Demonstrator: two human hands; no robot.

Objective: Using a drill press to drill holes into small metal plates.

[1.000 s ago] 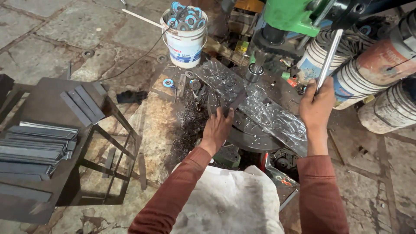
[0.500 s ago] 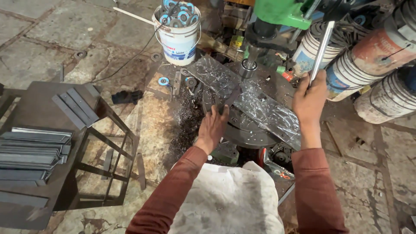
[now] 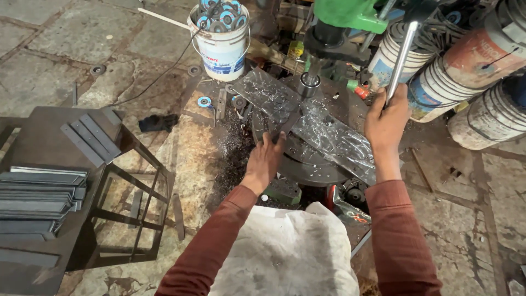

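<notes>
L hand (image 3: 266, 159) lies palm-down on a flat metal strip (image 3: 285, 127), fingers curled over its near end, pinning it to the round drill table (image 3: 312, 164). The strip runs away from the hand up toward the spindle (image 3: 310, 82), which sits just beyond the fingertips; can't tell if the bit touches the metal. A long shiny plate (image 3: 329, 131) w/ swarf on it lies across the table, just R of that hand & passing under the spindle.

R hand (image 3: 386, 123) is closed round the lower end of the bright steel feed lever (image 3: 400, 57), fist tight, thumb side up. Lever slants up & away from the hand to the green drill head (image 3: 345, 13). Just beyond & R of this hand: stacked drums wrapped in banding (image 3: 471, 60).

Far side of L hand, beyond the plate: white bucket (image 3: 222, 49) full of blue-centred discs. One loose disc (image 3: 204, 101) on the floor betw. bucket & hand. Dark swarf pile (image 3: 235, 159) just L of the L wrist. Well L of L hand: dark metal stand (image 3: 33, 142) w/ flat bars stacked on it (image 3: 41, 197). Near side, betw. both forearms: white cloth (image 3: 279, 257) over the lap. Both sleeves rust-red.
</notes>
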